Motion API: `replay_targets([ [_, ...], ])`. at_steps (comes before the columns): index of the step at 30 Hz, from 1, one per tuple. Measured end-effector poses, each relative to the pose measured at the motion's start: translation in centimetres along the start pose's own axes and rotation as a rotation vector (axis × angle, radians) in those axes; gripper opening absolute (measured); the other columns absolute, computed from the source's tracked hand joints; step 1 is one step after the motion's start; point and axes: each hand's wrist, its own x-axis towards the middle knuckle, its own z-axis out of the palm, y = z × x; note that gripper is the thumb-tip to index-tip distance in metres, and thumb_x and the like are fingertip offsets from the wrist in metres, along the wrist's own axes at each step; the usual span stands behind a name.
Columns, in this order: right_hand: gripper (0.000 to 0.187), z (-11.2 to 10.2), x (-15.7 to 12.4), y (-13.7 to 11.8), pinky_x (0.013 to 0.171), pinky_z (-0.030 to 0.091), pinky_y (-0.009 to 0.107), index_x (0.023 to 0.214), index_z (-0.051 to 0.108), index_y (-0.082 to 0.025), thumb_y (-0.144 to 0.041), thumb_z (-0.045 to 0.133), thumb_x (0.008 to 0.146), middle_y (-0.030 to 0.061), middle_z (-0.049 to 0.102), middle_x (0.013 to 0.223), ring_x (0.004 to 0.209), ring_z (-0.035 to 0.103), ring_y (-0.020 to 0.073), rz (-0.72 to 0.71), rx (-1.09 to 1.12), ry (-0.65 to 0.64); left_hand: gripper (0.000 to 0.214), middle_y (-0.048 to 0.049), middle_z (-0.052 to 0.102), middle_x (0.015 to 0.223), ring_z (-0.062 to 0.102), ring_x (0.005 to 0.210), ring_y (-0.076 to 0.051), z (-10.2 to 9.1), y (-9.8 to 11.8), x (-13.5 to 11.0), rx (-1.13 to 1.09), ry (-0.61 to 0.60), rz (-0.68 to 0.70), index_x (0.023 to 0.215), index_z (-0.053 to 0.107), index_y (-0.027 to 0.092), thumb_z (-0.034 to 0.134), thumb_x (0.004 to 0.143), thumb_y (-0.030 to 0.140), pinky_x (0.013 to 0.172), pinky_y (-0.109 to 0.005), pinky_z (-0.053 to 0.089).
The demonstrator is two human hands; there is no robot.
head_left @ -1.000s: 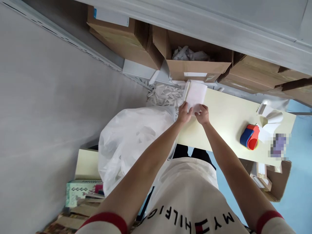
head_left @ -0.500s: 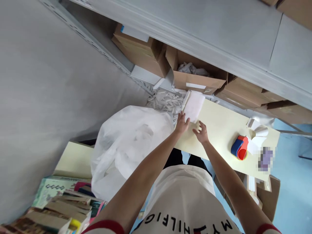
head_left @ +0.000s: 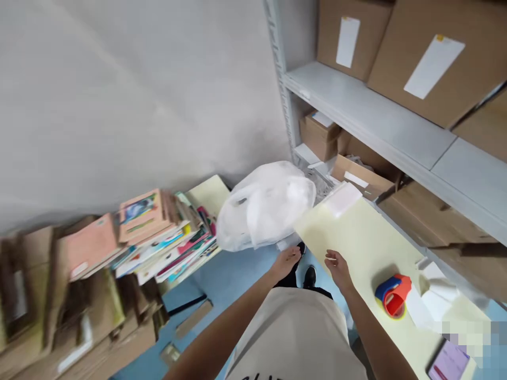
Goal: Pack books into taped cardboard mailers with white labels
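My left hand (head_left: 287, 262) hangs over the floor just off the near left corner of the cream table (head_left: 356, 243), its fingers stretched out and nothing in them. My right hand (head_left: 338, 269) is at the table's near edge, fingers loosely bent and apart, also without anything in its grasp. A flat white stack of paper (head_left: 344, 199) lies at the far left corner of the table, away from both hands. Farther right on the tabletop stands a red and blue tape dispenser (head_left: 396, 293). Behind the left hand sits a large white plastic bag (head_left: 273, 206).
Stacked books (head_left: 142, 216) and open cardboard boxes (head_left: 99, 316) fill the left side. Grey shelving (head_left: 380, 126) with brown boxes (head_left: 420, 58) rises at the right. A phone (head_left: 449, 361) and crumpled white paper (head_left: 435, 290) are on the table's right part.
My view has swung left toward the books. Both hands have drawn back from the white paper stack toward my body, which leaves the stack lying on the table.
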Motion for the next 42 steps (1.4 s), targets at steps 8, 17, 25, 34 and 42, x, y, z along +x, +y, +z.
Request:
replay_targets([
  [8,0.047,6.1,-2.1,-3.4,0.073,0.055,0.037,0.096,0.070,-0.019,-0.054,0.071,0.065,0.0096,0.072,0.091,0.076,0.066,0.0227,-0.234,-0.040,-0.369,0.040,-0.0081,0.072,0.096,0.064,0.085,-0.022,-5.0,0.7,-7.5,-0.117,0.304,0.128,0.095,0.070,0.016,0.076,0.066,0.043,0.083,-0.036,0.048],
  [17,0.043,15.8,-6.8,-1.9,0.081,0.053,0.041,0.091,0.071,-0.019,-0.053,0.071,0.065,0.0116,0.073,0.091,0.086,0.068,0.0286,-0.340,-0.179,-0.736,0.045,-0.0113,0.071,0.107,0.064,0.097,-0.026,-13.5,-3.6,-16.8,-0.126,0.527,0.160,0.104,0.069,0.016,0.071,0.071,0.046,0.089,-0.038,0.047],
  [25,0.045,27.8,-13.9,-1.2,0.078,0.053,0.040,0.092,0.071,-0.019,-0.054,0.070,0.064,0.0109,0.073,0.087,0.082,0.068,0.0272,-0.371,-0.252,-0.899,0.055,-0.0100,0.070,0.103,0.065,0.091,-0.023,-24.8,-10.9,-26.0,-0.349,0.735,0.029,0.107,0.065,0.018,0.072,0.066,0.054,0.075,-0.033,0.045],
  [34,0.043,39.7,-20.9,-1.3,0.076,0.054,0.037,0.092,0.070,-0.020,-0.051,0.074,0.062,0.0062,0.072,0.086,0.077,0.066,0.0204,-0.402,-0.315,-1.110,0.058,-0.0075,0.071,0.094,0.064,0.088,-0.021,-34.3,-14.5,-33.7,-0.536,0.901,0.128,0.101,0.067,0.018,0.075,0.059,0.058,0.067,-0.026,0.043],
  [42,0.048,48.6,-23.0,-4.0,0.084,0.053,0.042,0.098,0.068,-0.021,-0.042,0.079,0.056,0.0101,0.072,0.102,0.089,0.068,0.0226,-0.370,-0.262,-1.117,0.052,-0.0098,0.073,0.099,0.066,0.100,-0.026,-38.0,-15.0,-35.6,-0.765,1.082,0.205,0.099,0.070,0.019,0.081,0.059,0.050,0.083,-0.033,0.049],
])
